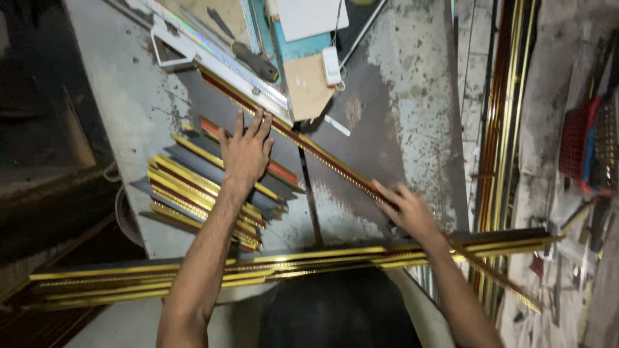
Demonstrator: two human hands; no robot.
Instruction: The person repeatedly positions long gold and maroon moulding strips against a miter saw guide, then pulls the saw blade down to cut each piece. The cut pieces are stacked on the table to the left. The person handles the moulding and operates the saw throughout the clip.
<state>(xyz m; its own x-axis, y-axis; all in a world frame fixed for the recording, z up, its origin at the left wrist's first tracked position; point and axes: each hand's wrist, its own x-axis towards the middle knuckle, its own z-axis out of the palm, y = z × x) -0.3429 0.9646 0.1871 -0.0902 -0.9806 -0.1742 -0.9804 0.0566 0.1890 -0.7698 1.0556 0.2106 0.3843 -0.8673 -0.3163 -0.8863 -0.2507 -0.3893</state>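
Pressing my left hand (245, 151), fingers spread, on stacked gold-and-black moulding offcuts (200, 190); my right hand (406, 209) loosely gripping long red-gold moulding strip (322, 158).

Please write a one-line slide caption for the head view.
Left hand over stacked gilt moulding offcuts; right hand steadies a long frame moulding strip.

On the surface (400, 84) a stack of short moulding pieces (206, 190) lies to the left, under the left hand (246, 153). A long moulding strip (309, 149) runs diagonally from far left to near right, with the right hand (407, 209) on it. Long moulding lengths (284, 265) lie across the near edge. A cutting guide (222, 61) sits at the far side, and more strips (506, 129) stand to the right.
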